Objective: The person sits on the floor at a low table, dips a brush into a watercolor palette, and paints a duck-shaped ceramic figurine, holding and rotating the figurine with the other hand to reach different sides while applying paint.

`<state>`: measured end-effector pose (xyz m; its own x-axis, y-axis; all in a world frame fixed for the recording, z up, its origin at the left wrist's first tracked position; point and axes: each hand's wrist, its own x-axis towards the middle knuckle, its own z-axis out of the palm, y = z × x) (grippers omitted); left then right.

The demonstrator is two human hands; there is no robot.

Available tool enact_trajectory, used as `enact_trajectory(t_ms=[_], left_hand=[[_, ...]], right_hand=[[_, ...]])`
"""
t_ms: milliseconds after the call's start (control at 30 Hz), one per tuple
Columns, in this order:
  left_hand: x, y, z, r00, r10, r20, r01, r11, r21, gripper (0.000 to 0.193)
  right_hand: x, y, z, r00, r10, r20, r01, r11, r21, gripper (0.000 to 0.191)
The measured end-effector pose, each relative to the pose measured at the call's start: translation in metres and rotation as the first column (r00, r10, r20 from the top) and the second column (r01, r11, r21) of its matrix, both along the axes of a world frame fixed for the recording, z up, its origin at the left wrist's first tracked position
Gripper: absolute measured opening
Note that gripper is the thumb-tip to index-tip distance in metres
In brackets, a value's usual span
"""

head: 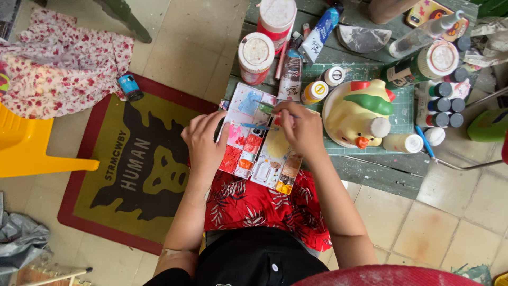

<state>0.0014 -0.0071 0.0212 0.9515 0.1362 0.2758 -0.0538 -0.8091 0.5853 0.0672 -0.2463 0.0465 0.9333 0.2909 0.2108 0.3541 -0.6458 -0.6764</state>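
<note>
Paint palette (259,140), a white hinged tray with red, orange, blue and pink wells, rests on the person's lap at the worktop (381,172) edge. Left hand (203,143) curls around its left side, fingers bent. Right hand (301,127) is closed, pinching a thin brush (259,126) over the wells. Just beside it sits a yellow chick figure (360,114) with green and red patches. Behind stand two white-lidded red jars (256,55), small paint bottles (315,91) and a blue-and-white tube (317,34).
</note>
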Motion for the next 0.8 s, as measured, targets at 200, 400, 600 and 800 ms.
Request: enact_trajectory(t_ms=[200,400,600,800], left_hand=[[0.032,-0.029,0.019,0.956,-0.251,0.151,0.248,0.968,0.035,0.04],[0.043,-0.03,0.026,0.938,-0.291,0.189,0.283,0.957,0.068,0.024],[0.037,-0.016,0.031,0.947,-0.223,0.233,0.209,0.974,0.081,0.016],[0.022,0.001,0.031,0.979,-0.106,0.176,0.112,0.993,-0.026,0.016]], right_hand=[[-0.006,0.027,0.013,0.987,0.111,0.12,-0.109,0.994,-0.025,0.013],[-0.005,0.024,0.038,0.993,0.115,0.022,-0.116,0.993,0.014,0.028],[-0.012,-0.072,0.068,0.953,-0.263,0.15,0.235,0.956,0.178,0.041],[0.133,-0.21,0.074,0.767,-0.457,0.451,0.59,0.778,-0.215,0.062]])
